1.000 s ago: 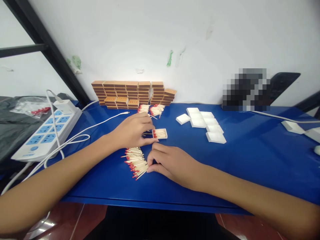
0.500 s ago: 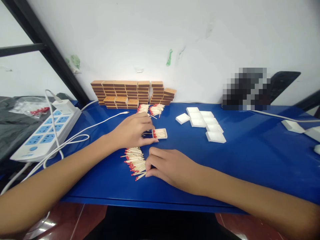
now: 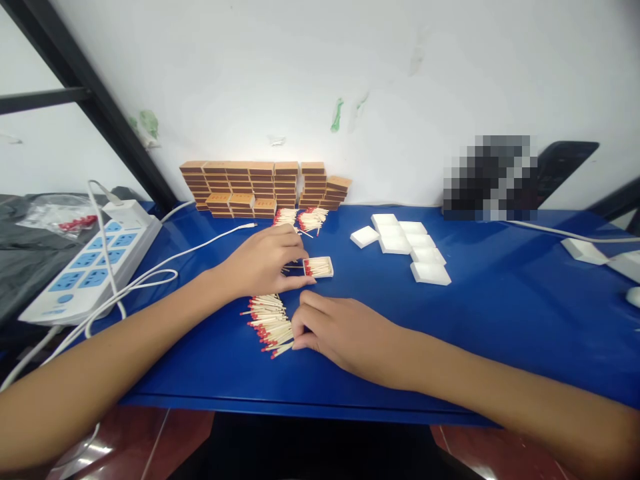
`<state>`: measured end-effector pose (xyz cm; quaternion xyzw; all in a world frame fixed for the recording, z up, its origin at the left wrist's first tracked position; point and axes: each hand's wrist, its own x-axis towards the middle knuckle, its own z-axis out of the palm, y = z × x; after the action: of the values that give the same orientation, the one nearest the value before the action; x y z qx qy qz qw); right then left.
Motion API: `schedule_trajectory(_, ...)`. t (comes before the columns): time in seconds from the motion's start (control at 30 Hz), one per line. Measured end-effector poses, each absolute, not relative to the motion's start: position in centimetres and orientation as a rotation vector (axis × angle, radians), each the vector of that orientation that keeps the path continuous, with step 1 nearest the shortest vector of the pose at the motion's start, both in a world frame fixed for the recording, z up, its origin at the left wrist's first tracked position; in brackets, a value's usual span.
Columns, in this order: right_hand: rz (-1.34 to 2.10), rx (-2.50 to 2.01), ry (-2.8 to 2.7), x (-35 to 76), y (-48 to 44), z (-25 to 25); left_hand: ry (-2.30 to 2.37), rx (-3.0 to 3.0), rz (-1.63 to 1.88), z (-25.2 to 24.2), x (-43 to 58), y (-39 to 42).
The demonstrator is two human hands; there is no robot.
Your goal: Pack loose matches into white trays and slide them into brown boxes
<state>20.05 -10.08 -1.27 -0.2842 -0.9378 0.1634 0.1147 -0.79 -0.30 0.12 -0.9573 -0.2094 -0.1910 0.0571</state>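
My left hand [image 3: 267,261] rests on the blue table, its thumb and fingers curled around the left end of a small white matchbox tray [image 3: 326,268]. Red-tipped matches [image 3: 316,267] lie inside that tray, heads to the left. Nearer to me is a fanned pile of loose matches [image 3: 270,323], its red heads pointing left. At the pile's right edge my right hand [image 3: 340,330] is closed, thumb and fingertips pinched on match ends. How many matches it grips is hidden. Beyond my left hand lie two more small heaps of matches [image 3: 313,219], partly covered by it.
Stacked brown matchboxes [image 3: 250,180] stand against the wall. Several white trays [image 3: 395,244] sit right of centre. On the left are a power strip [image 3: 90,267] and white cables [image 3: 165,272]. A dark device [image 3: 570,173], partly pixelated, leans at the back right.
My right fingertips have shifted very slightly at the edge of the match pile. My left hand and the tray stay in place.
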Motion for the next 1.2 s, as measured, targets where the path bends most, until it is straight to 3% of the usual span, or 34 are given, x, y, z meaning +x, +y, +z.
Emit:
schedule_trajectory(0.23, 0.345, -1.099, -2.410, 22.9, -6.1, -0.5, -0.630, -2.906, -0.585, 0.1, -0.9, -0.3)
schedule_trajectory(0.63, 0.031, -1.117, -2.359, 24.0, -4.0, -2.4, -0.616, -2.880, -0.556, 0.3, -0.8, -0.7)
schedule_trajectory(0.87, 0.131, -0.985, -2.280, 23.3, -4.9, -2.0, -0.616, -2.875, -0.561, 0.3, -0.9, -0.6)
schedule_trajectory(1.07, 0.561, -0.792, -2.429, 21.2, -8.5, -1.1, -0.597, -2.874, -0.574, 0.4, -1.0, -0.5)
schedule_trajectory(1.2, 0.612, -0.736, -2.519, 20.2, -10.1, -1.2, -0.586, -2.871, -0.596, 0.3, -0.9, -0.5)
